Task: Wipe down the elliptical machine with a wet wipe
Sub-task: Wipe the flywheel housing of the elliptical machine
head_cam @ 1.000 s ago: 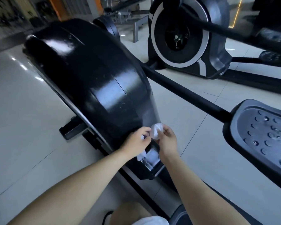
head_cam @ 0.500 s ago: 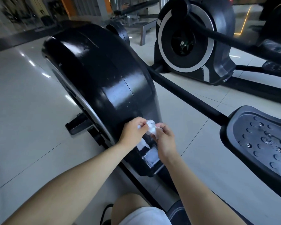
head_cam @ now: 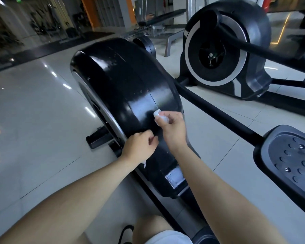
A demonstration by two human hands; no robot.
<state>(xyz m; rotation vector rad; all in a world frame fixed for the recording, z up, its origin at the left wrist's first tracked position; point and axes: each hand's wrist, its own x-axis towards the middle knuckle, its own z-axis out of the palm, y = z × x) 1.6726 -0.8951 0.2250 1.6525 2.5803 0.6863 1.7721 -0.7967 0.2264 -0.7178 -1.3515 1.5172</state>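
Your right hand [head_cam: 173,127] pinches the wipe [head_cam: 159,116] between thumb and fingertips. The wipe is white and balled up. It's pressed against the elliptical [head_cam: 113,76], on the glossy black cover [head_cam: 134,103], right by the centre seam on the lower part of the curved face.

Your left hand [head_cam: 138,149] sits just below and left of the right one, over the cover's edge by the silver trim, fingers curled in. A white scrap [head_cam: 144,163] shows under the heel of that hand. Can't tell whether the hand grips it or holds anything. The hands are near each other, not touching.

The cover has pale specks and smears higher up, along the seam. A silver label [head_cam: 174,176] sits at its low end, below your right wrist.

A black bar [head_cam: 218,111] runs from behind the cover down to the studded pedal [head_cam: 292,159] at frame right. A black foot [head_cam: 99,138] sticks out on the floor [head_cam: 33,111] left of the cover. The floor is pale glossy tile with light glare.

A second elliptical [head_cam: 253,41] stands behind on the right, with a silver ring round its wheel. A bench [head_cam: 158,27] is further back. Your knee [head_cam: 148,226] and white shorts [head_cam: 167,238] show at the bottom edge.
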